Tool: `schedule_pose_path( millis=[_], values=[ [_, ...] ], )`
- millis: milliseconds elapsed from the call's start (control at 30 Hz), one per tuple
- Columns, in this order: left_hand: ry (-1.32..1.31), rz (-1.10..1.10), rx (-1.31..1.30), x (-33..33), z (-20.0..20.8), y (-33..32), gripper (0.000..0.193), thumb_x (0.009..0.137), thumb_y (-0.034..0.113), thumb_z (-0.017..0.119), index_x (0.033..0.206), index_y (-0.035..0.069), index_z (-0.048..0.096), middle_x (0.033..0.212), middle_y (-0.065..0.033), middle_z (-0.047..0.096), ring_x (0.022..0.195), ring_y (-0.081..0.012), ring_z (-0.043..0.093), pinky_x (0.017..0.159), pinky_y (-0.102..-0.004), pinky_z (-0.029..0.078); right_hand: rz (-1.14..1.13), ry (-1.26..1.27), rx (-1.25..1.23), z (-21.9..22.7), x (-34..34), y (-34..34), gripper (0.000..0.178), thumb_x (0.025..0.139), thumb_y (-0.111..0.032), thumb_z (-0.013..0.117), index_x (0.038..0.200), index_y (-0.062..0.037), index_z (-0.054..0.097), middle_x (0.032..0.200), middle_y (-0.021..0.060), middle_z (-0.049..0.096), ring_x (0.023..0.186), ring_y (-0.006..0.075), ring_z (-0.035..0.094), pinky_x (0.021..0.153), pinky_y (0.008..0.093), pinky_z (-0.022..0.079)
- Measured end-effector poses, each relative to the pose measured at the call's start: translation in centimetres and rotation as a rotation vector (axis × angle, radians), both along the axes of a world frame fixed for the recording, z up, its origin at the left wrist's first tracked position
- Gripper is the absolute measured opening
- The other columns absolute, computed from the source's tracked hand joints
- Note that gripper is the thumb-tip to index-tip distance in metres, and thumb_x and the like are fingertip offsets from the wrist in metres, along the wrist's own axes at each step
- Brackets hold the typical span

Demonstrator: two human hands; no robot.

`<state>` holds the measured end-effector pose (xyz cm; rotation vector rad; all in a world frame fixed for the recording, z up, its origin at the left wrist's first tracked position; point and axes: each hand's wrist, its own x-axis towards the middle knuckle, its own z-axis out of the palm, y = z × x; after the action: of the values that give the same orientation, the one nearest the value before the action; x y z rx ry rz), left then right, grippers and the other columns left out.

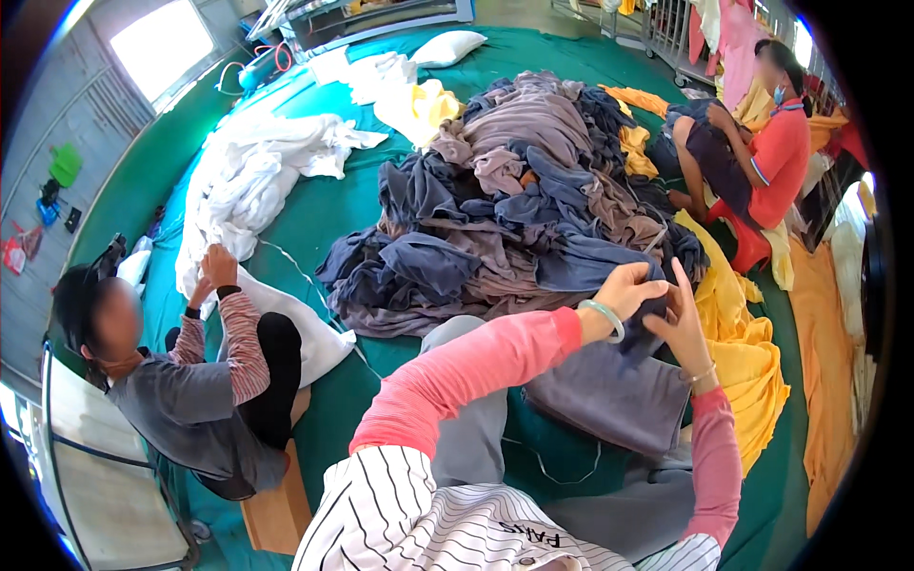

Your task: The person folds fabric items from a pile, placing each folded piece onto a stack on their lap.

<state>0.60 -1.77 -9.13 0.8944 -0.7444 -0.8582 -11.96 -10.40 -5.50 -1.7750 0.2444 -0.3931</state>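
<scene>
Dark cloth [648,310] is pinched in both hands [621,293] [687,333], near folded grey cloth [607,396].

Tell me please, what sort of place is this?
Probably a textile workshop or laundry: a large dark cloth heap, white cloth and yellow cloth lie on green sheeting.

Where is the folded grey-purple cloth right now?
In the head view, the folded grey-purple cloth lies right of centre in the lower half, just below the left hand and right hand, with the yellow cloth to its right.
</scene>
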Motion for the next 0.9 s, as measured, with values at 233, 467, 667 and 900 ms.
schedule_pose_path(
  millis=[233, 467, 667, 900],
  values=[
    [0.600, 0.045, 0.333, 0.1, -0.5, -2.4, 0.046, 0.080, 0.053, 0.053, 0.099, 0.012, 0.056, 0.101, -0.0055, 0.059, 0.099, -0.0221, 0.050, 0.092, -0.0475, 0.030, -0.190, -0.102, -0.414, 1.1, 1.7, -2.3, 0.029, 0.064, 0.004, 0.048, 0.090, 0.0032, 0.059, 0.083, 0.0090, 0.059, 0.081, 0.0178, 0.057, 0.077, 0.0262, 0.043],
    [0.996, -0.107, 0.117, 3.8, 3.3, -1.9, 0.043, 0.082, 0.045, 0.054, 0.099, 0.006, 0.062, 0.094, -0.0099, 0.064, 0.087, -0.0285, 0.060, 0.083, -0.0405, 0.046, -0.063, -0.255, -0.723, 8.1, -2.4, 0.2, 0.021, 0.056, 0.008, 0.044, 0.071, -0.0010, 0.055, 0.085, 0.0104, 0.052, 0.083, 0.0247, 0.052, 0.078, 0.0274, 0.040],
    [0.808, -0.448, -0.169, 2.7, 7.0, -0.8, 0.039, 0.081, 0.031, 0.060, 0.108, 0.003, 0.058, 0.107, -0.0109, 0.061, 0.098, -0.0266, 0.057, 0.091, -0.0403, 0.040, -0.053, 0.084, -0.778, 3.7, -4.6, -6.0, 0.032, 0.067, 0.002, 0.054, 0.098, -0.0045, 0.058, 0.112, 0.0114, 0.050, 0.108, 0.0254, 0.047, 0.092, 0.0309, 0.035],
    [0.411, -0.311, 0.116, -0.6, 5.8, -0.2, 0.038, 0.072, 0.013, 0.070, 0.106, 0.003, 0.057, 0.097, -0.0100, 0.061, 0.090, -0.0231, 0.058, 0.081, -0.0345, 0.046, 0.146, 0.043, -0.044, -1.1, -3.0, -7.0, 0.066, 0.077, -0.011, 0.061, 0.134, -0.0016, 0.029, 0.131, 0.0069, 0.038, 0.121, 0.0181, 0.037, 0.100, 0.0300, 0.029]
  ],
)
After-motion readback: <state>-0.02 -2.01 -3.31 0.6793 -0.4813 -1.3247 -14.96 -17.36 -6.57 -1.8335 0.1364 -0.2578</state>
